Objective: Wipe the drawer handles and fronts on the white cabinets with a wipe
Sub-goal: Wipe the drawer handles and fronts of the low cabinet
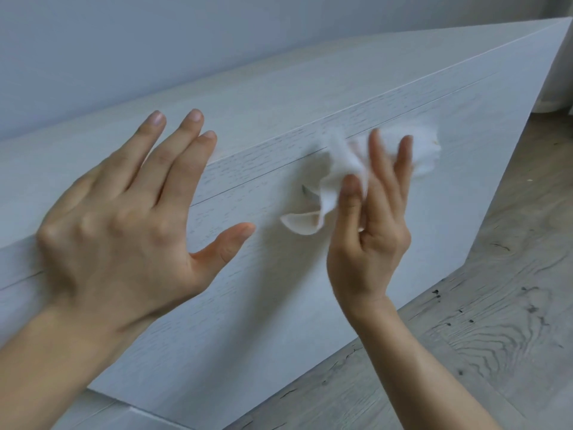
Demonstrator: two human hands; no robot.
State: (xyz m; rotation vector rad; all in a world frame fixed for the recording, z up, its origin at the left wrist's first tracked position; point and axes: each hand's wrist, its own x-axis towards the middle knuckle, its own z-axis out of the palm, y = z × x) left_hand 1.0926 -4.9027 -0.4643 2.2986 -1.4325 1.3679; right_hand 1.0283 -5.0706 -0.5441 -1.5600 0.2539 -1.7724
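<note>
— Watching that wipe (pixel 347 169) flop about, I'd say it's light and limp. Where would you grip it?

— Bunched in the middle, as the right hand (pixel 372 231) does now: thumb pinching it against 2 loosely curled fingers (pixel 379 169), the ends hanging free against the drawer front (pixel 279 274).

— And the left hand (pixel 124 218)?

— Spread wide and holding nothing, hovering near the cabinet's top edge; I can't tell if it touches.

— The cabinet (pixel 310 88) looks stiff: flat white panels with a fine wood grain and thin seams between drawers.

— A small dark handle (pixel 307 191) peeps out beside the wipe. The floor (pixel 480 305) is knotty grey wood.
</note>
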